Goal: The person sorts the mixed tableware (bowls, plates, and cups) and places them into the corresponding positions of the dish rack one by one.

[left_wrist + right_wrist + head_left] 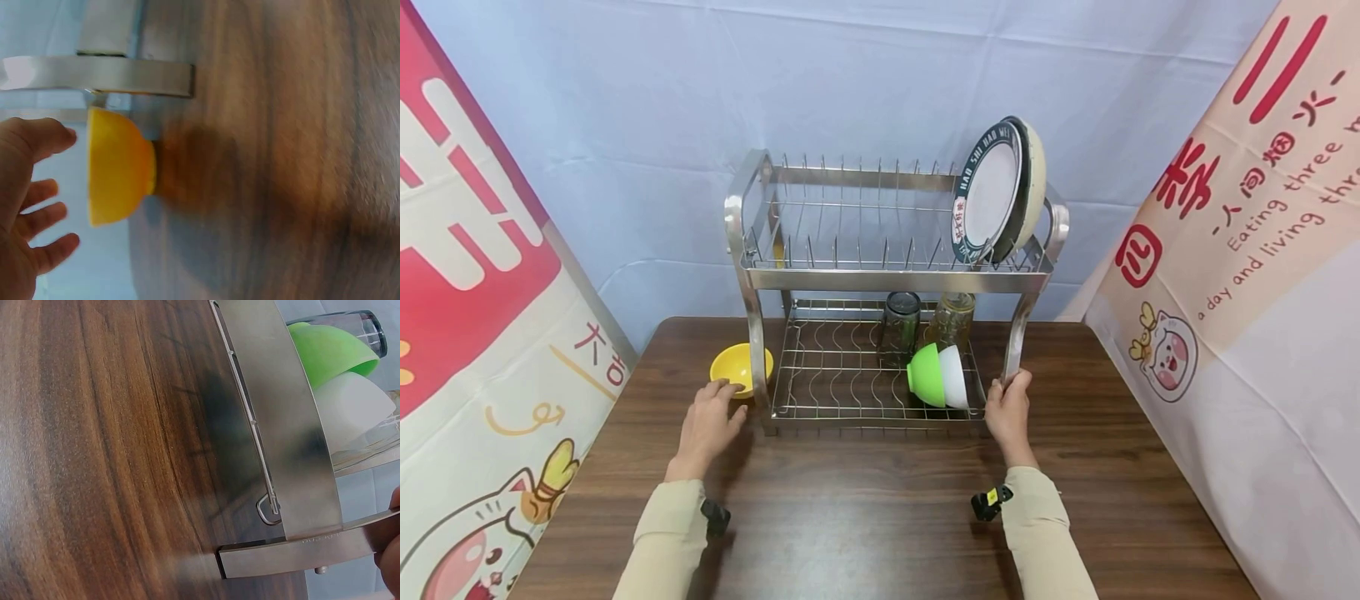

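A yellow bowl stands upright on the table, just outside the left leg of a two-tier metal dish rack. My left hand is at the bowl's near side. In the left wrist view its fingers are spread around the rim of the bowl, holding nothing. With my right hand I grip the rack's right front leg low down, where the right wrist view shows only a bit of the fingers at its edge.
Plates and a cream bowl stand on edge at the upper tier's right. Below are a green bowl and a white bowl on their sides, a dark glass and a clear glass. Cloth curtains surround the wooden table.
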### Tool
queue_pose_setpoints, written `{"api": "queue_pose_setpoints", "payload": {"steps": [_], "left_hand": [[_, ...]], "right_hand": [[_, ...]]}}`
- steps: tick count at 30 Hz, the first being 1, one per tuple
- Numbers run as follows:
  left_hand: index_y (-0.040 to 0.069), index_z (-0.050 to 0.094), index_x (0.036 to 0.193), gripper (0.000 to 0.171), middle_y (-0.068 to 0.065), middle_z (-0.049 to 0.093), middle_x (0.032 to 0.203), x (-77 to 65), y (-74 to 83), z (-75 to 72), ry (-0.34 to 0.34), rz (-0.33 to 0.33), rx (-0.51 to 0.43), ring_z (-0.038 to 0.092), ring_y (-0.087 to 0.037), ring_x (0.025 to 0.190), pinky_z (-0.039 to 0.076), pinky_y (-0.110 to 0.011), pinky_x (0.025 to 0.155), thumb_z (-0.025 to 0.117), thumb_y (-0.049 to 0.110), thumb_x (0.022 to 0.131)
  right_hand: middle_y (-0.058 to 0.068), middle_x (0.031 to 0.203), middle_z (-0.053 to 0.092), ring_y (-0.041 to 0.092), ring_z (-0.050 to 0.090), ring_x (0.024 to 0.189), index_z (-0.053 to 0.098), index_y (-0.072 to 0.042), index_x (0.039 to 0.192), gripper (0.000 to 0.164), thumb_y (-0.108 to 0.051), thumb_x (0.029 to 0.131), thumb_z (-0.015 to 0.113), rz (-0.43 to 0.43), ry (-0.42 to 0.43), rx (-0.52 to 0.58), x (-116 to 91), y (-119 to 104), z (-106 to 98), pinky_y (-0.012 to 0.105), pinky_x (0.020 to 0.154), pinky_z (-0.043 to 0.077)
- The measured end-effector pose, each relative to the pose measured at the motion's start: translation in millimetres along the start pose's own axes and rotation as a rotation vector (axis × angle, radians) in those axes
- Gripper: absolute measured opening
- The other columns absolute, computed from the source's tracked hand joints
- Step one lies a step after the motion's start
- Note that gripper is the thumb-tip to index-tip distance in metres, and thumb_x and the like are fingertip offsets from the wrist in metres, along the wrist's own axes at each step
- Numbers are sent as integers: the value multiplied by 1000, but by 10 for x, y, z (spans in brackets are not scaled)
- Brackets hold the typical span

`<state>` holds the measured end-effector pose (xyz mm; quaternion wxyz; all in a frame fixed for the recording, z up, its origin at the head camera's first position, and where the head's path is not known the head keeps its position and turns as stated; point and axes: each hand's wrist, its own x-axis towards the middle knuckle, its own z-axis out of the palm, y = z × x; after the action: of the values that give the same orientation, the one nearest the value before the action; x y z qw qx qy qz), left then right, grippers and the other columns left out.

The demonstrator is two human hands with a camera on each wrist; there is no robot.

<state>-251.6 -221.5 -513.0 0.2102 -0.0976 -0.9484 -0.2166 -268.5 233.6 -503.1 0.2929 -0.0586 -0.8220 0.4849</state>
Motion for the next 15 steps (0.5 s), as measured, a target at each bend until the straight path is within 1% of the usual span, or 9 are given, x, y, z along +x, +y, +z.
{"api": "queue_pose_setpoints", "payload": {"steps": [3, 6, 10, 15], "left_hand": [[-3, 63, 106, 33, -27, 53, 115, 11, -68, 53, 25, 22, -11, 49, -44, 102, 42, -55, 83, 72, 7, 75], [-4, 62, 105, 33, -27, 52, 116, 26, -127, 112, 23, 33, -38, 48, -44, 105, 40, -54, 86, 73, 5, 75], [-4, 62, 105, 33, -27, 52, 117, 62, -185, 191, -9, 34, -51, 46, -44, 108, 38, -53, 91, 73, 4, 75], [-2, 62, 104, 34, -24, 54, 114, 109, -192, 254, -63, 20, -15, 48, -43, 105, 40, -54, 88, 74, 6, 74]], "right_hand": [[25, 84, 52, 41, 48, 77, 32, 4, 112, 25, 1, 90, 45, -2, -1, -6, -3, 1, 6, 51, 71, 38], [25, 83, 52, 41, 48, 76, 32, 3, 112, 25, 1, 90, 45, -3, 2, -8, -4, 3, 10, 50, 70, 38], [25, 82, 52, 41, 49, 75, 33, 3, 111, 25, 1, 90, 46, -5, 10, -7, -2, 1, 11, 50, 69, 39], [23, 81, 52, 40, 49, 74, 33, 4, 111, 25, 1, 90, 45, 3, 5, -19, -4, -4, -3, 49, 68, 39]]}}
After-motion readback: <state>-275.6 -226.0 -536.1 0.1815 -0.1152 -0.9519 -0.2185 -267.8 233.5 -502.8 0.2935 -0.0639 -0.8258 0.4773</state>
